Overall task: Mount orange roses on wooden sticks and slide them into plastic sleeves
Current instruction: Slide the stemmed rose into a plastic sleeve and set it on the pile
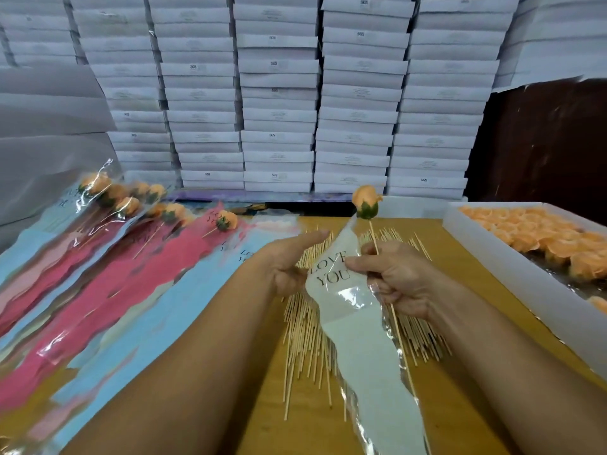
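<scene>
A: Why does the right hand (391, 280) hold the wooden stick (392, 310) upright?

B: To keep the orange rose (365, 202) above its curled fingers while the "LOVE YOU" sleeve (354, 323) lies beside them.

A: Left hand (289, 264)?

B: Its lower fingers pinch the sleeve edge; the forefinger extends forward.

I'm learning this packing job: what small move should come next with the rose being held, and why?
Probably draw the stick down so the rose slips into the sleeve. The rose sits above the sleeve's top edge; the right hand pinches stick and sleeve, and the left hand holds the sleeve's other edge.
</scene>
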Demonstrator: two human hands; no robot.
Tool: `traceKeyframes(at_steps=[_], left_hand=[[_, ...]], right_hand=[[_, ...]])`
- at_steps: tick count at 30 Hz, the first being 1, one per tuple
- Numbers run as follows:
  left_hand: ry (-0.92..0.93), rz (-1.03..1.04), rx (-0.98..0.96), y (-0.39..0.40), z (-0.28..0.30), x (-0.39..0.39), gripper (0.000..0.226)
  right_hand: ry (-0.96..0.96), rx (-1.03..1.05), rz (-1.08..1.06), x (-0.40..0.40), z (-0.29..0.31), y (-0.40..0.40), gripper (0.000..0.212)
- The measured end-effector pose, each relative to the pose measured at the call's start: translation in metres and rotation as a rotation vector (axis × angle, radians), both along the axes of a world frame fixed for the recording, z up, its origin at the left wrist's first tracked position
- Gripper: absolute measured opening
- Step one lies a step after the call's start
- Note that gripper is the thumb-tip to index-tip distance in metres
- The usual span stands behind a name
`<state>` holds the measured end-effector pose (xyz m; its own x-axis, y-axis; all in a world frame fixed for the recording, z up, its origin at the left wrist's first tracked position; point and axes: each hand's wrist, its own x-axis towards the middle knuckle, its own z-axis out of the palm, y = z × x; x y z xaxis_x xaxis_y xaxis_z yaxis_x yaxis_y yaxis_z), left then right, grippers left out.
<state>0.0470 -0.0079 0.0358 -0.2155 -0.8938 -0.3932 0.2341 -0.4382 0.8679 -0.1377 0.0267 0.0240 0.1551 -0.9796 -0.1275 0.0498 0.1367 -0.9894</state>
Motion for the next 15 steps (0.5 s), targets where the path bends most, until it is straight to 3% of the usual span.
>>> traceKeyframes(at_steps=[5,10,13,15], left_hand=[[0.192,-0.034,0.02,-0.005,-0.01,0.013,0.047],[0.074,0.144,-0.296,-0.002,-0.017,0.011,0.076],[-0.02,0.097,-0.422,0.005,-0.02,0.007,0.08],[-0.152,0.072,-0.53,0.007,-0.02,0.007,0.07]], right_hand=[[-0.02,-0.011,0.111,0.002,0.001,0.004,0.033],[-0.065,-0.035,-0.009,0.0,-0.001,-0.001,0.058],[-0.082,-0.047,-0.142,-0.006,-0.003,-0.007,0.044],[-0.095,-0.028,-0.187,-0.009,-0.006,-0.011,0.04]])
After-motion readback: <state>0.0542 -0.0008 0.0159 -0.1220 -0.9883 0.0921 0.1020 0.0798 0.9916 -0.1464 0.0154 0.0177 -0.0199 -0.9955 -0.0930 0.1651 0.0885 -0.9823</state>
